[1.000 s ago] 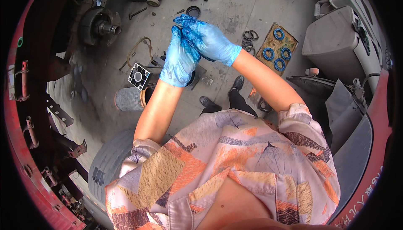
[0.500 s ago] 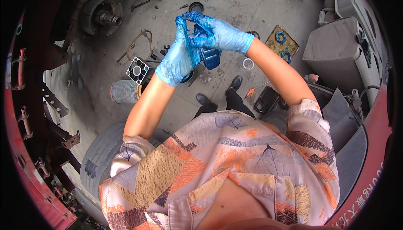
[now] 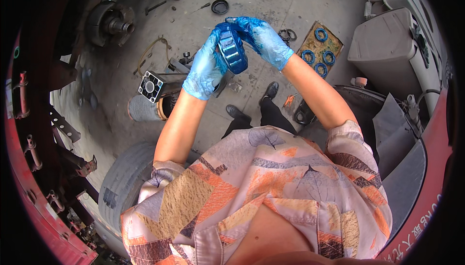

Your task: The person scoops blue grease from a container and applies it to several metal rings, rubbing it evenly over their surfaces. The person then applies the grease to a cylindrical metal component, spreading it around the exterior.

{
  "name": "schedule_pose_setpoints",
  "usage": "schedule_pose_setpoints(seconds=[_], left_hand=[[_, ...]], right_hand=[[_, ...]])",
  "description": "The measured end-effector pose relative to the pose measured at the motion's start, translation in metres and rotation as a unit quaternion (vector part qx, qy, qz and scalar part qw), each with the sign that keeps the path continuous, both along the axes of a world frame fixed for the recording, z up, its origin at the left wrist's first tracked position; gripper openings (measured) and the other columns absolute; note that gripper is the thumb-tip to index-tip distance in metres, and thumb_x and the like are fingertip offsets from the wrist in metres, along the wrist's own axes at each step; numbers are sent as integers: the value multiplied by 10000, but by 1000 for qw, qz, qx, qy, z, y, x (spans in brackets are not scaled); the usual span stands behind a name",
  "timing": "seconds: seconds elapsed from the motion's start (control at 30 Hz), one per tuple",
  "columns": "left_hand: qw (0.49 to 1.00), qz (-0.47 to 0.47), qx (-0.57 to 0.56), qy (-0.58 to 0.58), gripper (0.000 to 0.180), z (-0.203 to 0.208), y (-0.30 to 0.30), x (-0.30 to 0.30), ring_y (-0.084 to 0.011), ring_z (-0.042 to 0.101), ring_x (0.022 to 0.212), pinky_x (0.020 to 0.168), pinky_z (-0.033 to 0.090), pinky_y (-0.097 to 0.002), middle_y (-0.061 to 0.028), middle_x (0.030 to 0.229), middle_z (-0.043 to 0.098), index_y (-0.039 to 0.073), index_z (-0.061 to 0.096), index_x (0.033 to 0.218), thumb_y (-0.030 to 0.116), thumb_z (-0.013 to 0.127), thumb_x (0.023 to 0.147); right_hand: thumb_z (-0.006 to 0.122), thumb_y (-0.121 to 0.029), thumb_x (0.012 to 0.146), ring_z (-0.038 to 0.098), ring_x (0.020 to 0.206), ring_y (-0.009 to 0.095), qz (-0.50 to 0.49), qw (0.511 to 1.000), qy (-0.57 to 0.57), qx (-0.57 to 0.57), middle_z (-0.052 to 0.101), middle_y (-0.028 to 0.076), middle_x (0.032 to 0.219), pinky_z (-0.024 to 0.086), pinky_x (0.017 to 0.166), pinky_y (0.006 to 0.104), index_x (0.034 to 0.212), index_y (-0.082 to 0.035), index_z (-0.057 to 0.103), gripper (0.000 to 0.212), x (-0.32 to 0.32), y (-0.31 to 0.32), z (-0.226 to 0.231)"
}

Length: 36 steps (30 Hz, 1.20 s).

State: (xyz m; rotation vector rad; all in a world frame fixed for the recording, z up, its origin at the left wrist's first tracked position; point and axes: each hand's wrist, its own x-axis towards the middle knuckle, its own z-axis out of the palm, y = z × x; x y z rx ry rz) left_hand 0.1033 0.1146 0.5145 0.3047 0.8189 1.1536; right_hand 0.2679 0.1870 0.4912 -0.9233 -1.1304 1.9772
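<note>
A roller bearing smeared with blue grease is held up in front of me, its row of rollers turned toward me. My left hand, in a light blue glove with greasy fingers, is closed round its left side. My right hand, gloved likewise and darker blue at the fingers, curls at the bearing's upper right edge with fingertips against it. The inner face of the bearing and some fingertips are hidden.
On the right, several blue-greased rings lie on a stained board beside a grey bin. A wheel hub stands at the left. A cylindrical filter, a tyre and black round caps are on the floor.
The bearing has been turned so its rollers show, and my right hand has shifted off its front to the right edge. My view has tilted, showing more rings on the board.
</note>
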Motion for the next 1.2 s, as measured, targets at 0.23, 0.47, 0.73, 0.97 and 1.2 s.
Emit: schedule_pose_setpoints(seconds=[0.23,0.47,0.73,0.97,1.2], left_hand=[[997,38,-48,-43,329,-22,20,5,-248,673,980,902,552,-405,-97,1089,687,58,613,1190,294,455,1022],[993,42,-75,-85,343,-36,38,-6,-302,677,986,885,563,-491,-133,1084,690,36,618,1135,303,435,1023],[961,-74,-5,-266,552,-49,47,-2,-328,638,1077,954,521,-509,-163,1160,651,23,568,1220,509,438,992],[996,-45,-81,-4,801,-13,40,42,-264,683,993,949,527,-459,-136,1093,689,26,581,1235,725,388,894],[994,-65,-86,-1,797,-27,49,50,-247,690,963,920,541,-445,-108,1085,701,24,620,1183,731,404,886]], right_hand=[[586,-160,962,632,975,119,-35,991,29,126,694,55,1096,499,883,270,1183,-52,678,263,14,-26,0],[658,-158,908,668,944,194,39,947,-119,295,701,103,1026,521,863,313,1098,-68,714,217,43,-39,9],[695,-188,847,638,936,318,0,868,-148,474,691,115,1027,513,871,398,999,-104,726,177,34,-13,10],[633,-279,862,616,918,322,58,825,-208,523,697,96,955,491,881,417,1011,-134,730,229,24,53,-18],[546,-471,945,603,986,156,122,966,-219,-65,663,63,1158,489,850,313,1264,-78,616,511,50,75,-81]])
